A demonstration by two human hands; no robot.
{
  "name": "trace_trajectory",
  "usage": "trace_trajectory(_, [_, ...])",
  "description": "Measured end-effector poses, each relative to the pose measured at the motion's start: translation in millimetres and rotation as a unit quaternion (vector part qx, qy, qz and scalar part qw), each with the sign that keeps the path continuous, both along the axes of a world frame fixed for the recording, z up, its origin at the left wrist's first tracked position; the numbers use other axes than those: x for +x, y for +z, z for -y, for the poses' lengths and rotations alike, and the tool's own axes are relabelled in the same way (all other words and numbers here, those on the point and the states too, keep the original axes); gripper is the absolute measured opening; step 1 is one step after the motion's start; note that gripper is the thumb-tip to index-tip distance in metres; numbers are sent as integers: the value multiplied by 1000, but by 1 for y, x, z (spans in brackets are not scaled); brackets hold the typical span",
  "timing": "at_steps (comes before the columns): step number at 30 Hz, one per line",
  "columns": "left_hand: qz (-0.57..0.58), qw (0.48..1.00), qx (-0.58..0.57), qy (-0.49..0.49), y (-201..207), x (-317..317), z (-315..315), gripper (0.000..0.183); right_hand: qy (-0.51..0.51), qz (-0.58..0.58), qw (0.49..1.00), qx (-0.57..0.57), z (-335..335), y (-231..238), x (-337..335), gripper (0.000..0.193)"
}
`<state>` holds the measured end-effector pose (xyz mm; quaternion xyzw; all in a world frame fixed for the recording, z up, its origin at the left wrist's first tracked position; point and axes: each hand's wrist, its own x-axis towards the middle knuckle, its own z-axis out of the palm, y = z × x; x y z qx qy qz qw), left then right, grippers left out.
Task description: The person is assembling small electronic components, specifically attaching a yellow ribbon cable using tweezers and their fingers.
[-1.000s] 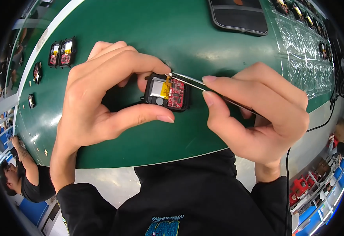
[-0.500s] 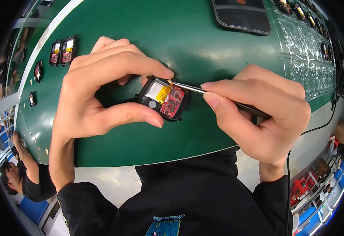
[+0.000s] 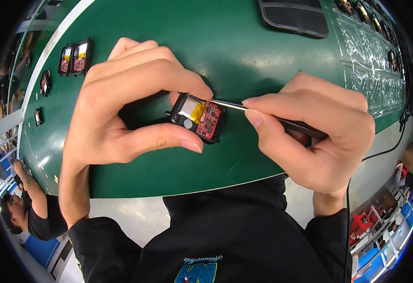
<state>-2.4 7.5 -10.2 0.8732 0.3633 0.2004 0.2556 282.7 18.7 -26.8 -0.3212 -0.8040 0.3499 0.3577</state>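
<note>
Head view, near to far. Sleeves [image 3: 103, 245], two, black, below the near edge of the table [image 3: 216, 172], green. Right hand [image 3: 322, 132]: thumb and forefinger clamped on tweezers [image 3: 232, 105], bright toward the tip; remaining fingers curled. Left hand [image 3: 109, 111]: thumb along the near side of the unit [image 3: 213, 138], forefinger by its far right corner, the two closed about it; how firmly, cannot tell. Unit: black, open face up, in the left hand at the middle of the table, slightly turned; whether it rests on the green, cannot tell. Contents: battery [image 3: 190, 107], silver; tape [image 3: 197, 113], yellow; disc [image 3: 188, 123], grey; board [image 3: 209, 121], red, to the right. Tweezers tip by the far end of the tape, beside the forefinger; contact unclear. Hazards, as judged: a leftward slip of the hard point could puncture the battery; a nearward slip could scratch the board; a push against a light hold could spin the unit; too strong a pull could tear the tape; an overshoot could prick the forefinger, close to the tip. Beyond, left: part [image 3: 38, 117], small, dark; pair of units [image 3: 74, 57], side by side. Right: tray [image 3: 369, 70], clear plastic. Farthest: slab [image 3: 296, 21], black, flat.
</note>
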Motion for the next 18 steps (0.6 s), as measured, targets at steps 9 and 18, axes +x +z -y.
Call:
trace_trajectory(9, [-9,1000,-13,4,2,2,1,70,-6,5,1000,-15,1,1,2,21])
trace_trajectory(18, [-1,1000,-1,-7,2,1,0,69,-5,4,1000,-5,1,2,-1,21])
